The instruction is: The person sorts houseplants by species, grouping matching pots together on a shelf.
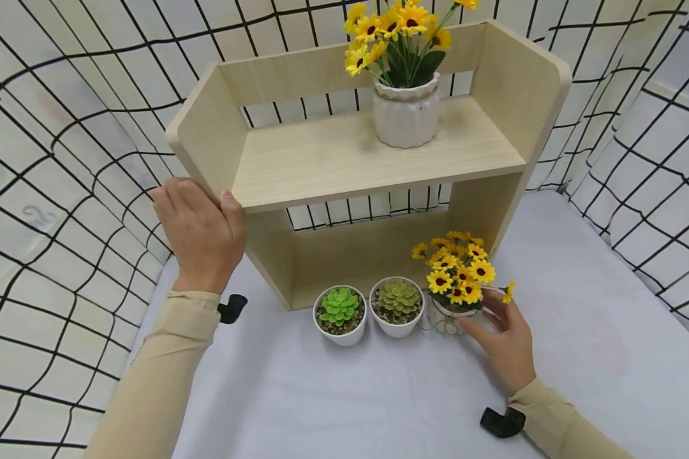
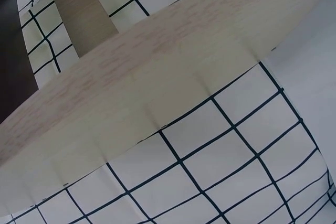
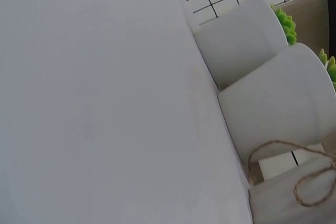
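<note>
My left hand (image 1: 201, 233) grips the front edge of the left side panel of a light wooden two-tier shelf (image 1: 304, 159). That panel fills much of the left wrist view. On the lower right, my right hand (image 1: 505, 341) holds a small pot of yellow artificial sunflowers (image 1: 459, 274), thumb at its front and fingers round its right side. Twine tied in a bow (image 3: 315, 182) circles this pot. Left of it stand two white pots with artificial succulents, one dull green (image 1: 399, 299) and one bright green (image 1: 340, 312), in a row along the shelf's front.
A larger white ceramic pot (image 1: 406, 115) with yellow sunflowers stands on the upper tier, right of its middle. Black wire grid panels (image 1: 63, 210) rise behind the shelf and on both sides. White cloth (image 1: 333, 408) covers the table.
</note>
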